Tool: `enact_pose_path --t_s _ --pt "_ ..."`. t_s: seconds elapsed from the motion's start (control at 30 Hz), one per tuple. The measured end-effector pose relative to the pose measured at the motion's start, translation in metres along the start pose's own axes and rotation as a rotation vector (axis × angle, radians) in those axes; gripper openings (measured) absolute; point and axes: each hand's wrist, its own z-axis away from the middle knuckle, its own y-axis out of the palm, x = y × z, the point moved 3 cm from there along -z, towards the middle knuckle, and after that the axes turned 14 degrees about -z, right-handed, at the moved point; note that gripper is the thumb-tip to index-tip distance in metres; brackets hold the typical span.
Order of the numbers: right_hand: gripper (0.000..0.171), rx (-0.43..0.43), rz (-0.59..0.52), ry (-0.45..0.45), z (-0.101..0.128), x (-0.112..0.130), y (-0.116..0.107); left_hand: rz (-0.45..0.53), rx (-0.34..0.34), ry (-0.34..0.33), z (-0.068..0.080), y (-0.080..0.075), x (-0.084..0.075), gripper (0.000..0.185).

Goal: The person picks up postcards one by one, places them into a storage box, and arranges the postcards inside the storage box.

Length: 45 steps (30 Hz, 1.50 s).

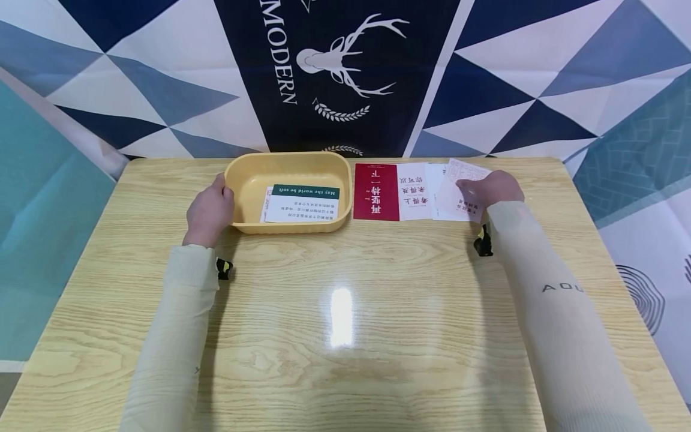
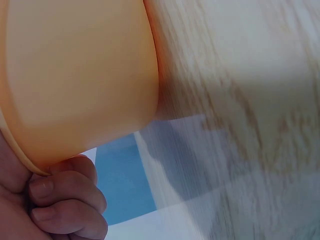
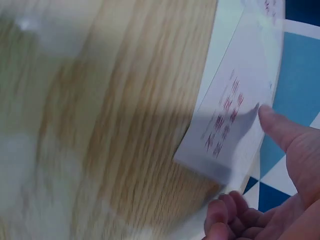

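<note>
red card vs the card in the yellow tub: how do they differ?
The red card lies on the bare table, right of the yellow tub; the tub card lies inside it. The red card is solid red with white characters; the tub card is white with a green band. The red card stands portrait, the tub card landscape. Both lie flat, untouched by the hands.

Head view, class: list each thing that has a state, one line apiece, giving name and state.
yellow tub: upright, one card inside
green-topped card: flat in tub
red card: flat on table
pale pink card: pinched, partly lifted
left hand: gripping tub rim
right hand: pinching pink card
</note>
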Motion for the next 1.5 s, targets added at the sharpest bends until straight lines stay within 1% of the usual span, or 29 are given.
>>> enact_pose_path --t_s 0.13,0.33,0.47,0.53,0.6,0.77,0.83,1.0,1.13,1.23,1.27,1.43,1.5 --pt "0.081 0.004 0.031 -0.005 0.003 -0.002 -0.002 0.001 0.009 -0.004 0.000 0.000 0.000 0.052" --pt "0.069 -0.015 0.064 -0.026 0.001 0.000 0.000 0.001 0.003 0.001 0.001 0.001 0.000 0.052" --pt "0.063 -0.024 0.045 -0.028 -0.006 -0.001 0.001 0.000 0.007 -0.002 0.001 0.001 0.000 0.053" --pt "0.063 -0.025 0.012 -0.023 -0.010 -0.003 0.002 -0.001 0.012 -0.004 0.000 0.001 0.001 0.053" --pt "0.067 -0.017 -0.030 -0.010 -0.014 -0.005 0.003 -0.002 0.015 -0.005 0.000 0.001 0.000 0.053" --pt "0.085 0.005 -0.141 0.035 -0.020 -0.013 0.004 0.001 0.022 -0.010 0.000 0.001 0.000 0.053" --pt "0.089 0.006 -0.196 0.053 -0.021 -0.014 0.004 0.002 0.023 -0.010 0.000 0.000 -0.001 0.053" --pt "0.091 -0.011 -0.284 0.103 -0.019 -0.015 0.004 0.004 0.012 -0.006 -0.001 -0.001 -0.002 0.053" --pt "0.098 -0.049 -0.252 0.152 -0.017 -0.012 0.003 0.004 0.011 -0.012 -0.001 -0.001 -0.001 0.053" --pt "0.106 -0.069 -0.239 0.162 -0.016 -0.010 0.001 0.005 0.016 -0.014 -0.001 -0.001 0.000 0.054" --pt "0.106 -0.072 -0.264 0.158 -0.015 -0.010 0.001 0.005 0.018 -0.015 -0.001 0.000 0.000 0.054" --pt "0.113 -0.033 -0.495 0.138 -0.010 -0.009 0.002 0.006 0.022 -0.020 -0.001 0.001 0.001 0.054" --pt "0.116 -0.010 -0.546 0.141 -0.007 -0.009 0.002 0.005 0.019 -0.018 -0.001 0.001 0.001 0.054"
